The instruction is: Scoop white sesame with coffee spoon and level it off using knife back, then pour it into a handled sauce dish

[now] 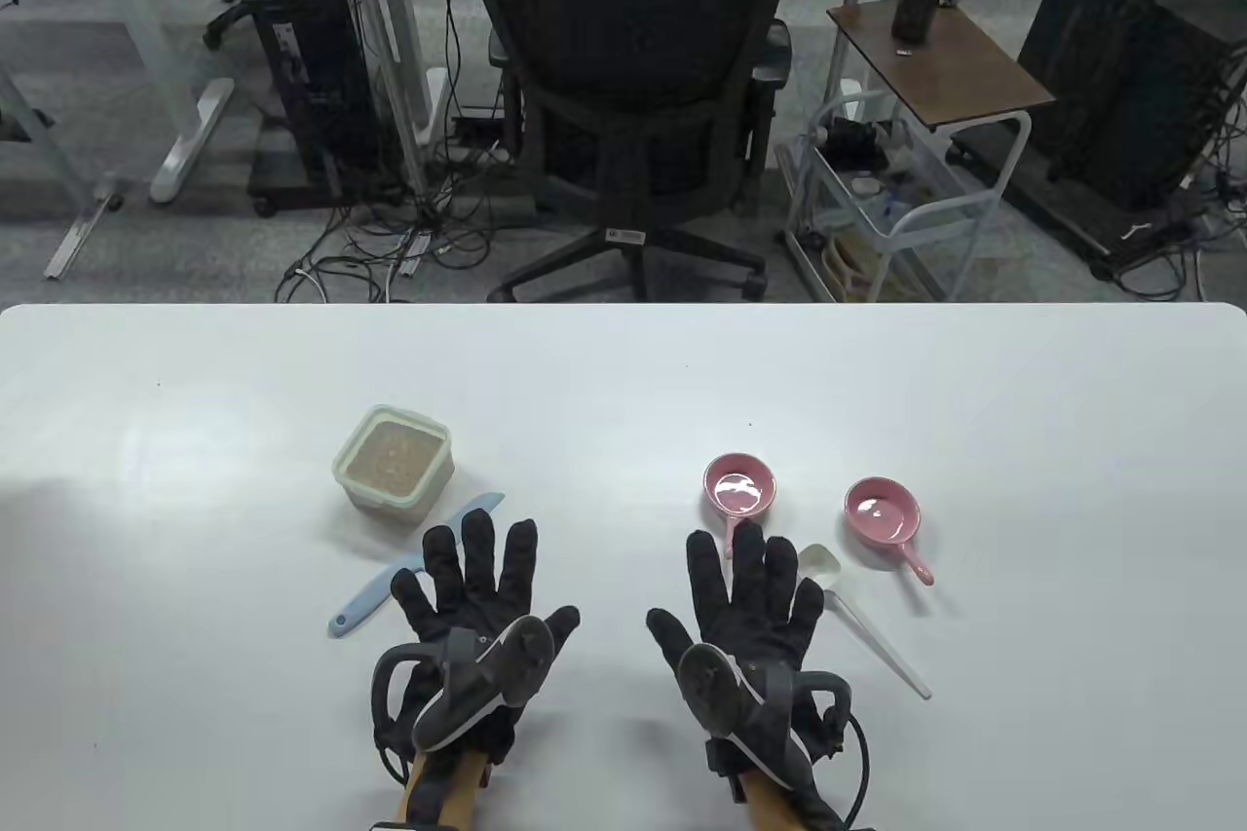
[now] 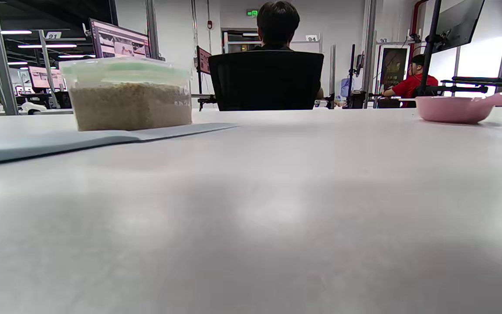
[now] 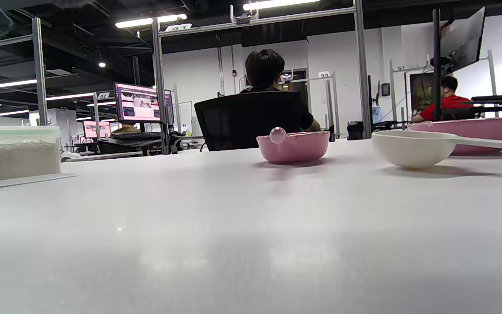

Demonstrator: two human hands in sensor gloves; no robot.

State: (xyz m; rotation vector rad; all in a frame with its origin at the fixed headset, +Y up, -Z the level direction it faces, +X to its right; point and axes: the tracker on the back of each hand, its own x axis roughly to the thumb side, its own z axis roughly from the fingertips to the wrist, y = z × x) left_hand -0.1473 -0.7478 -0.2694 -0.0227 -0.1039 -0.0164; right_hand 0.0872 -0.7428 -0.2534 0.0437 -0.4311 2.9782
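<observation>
A clear tub of white sesame [image 1: 393, 460] [image 2: 130, 93] [image 3: 15, 152] stands open at the left. A light blue knife [image 1: 414, 566] [image 2: 81, 139] lies in front of it, partly under my left hand [image 1: 477, 568], which rests flat with fingers spread. My right hand [image 1: 745, 583] also lies flat and spread, holding nothing. Two pink handled sauce dishes [image 1: 739, 485] [image 1: 883, 513] [image 3: 293, 145] sit beyond it. The white coffee spoon [image 1: 857, 612] [image 3: 412, 148] lies just right of my right fingers.
Past the white table's far edge [image 1: 623, 309] stands a black office chair [image 1: 638, 105] with a person seated, back turned. A wire cart [image 1: 901, 207] and desks are farther off.
</observation>
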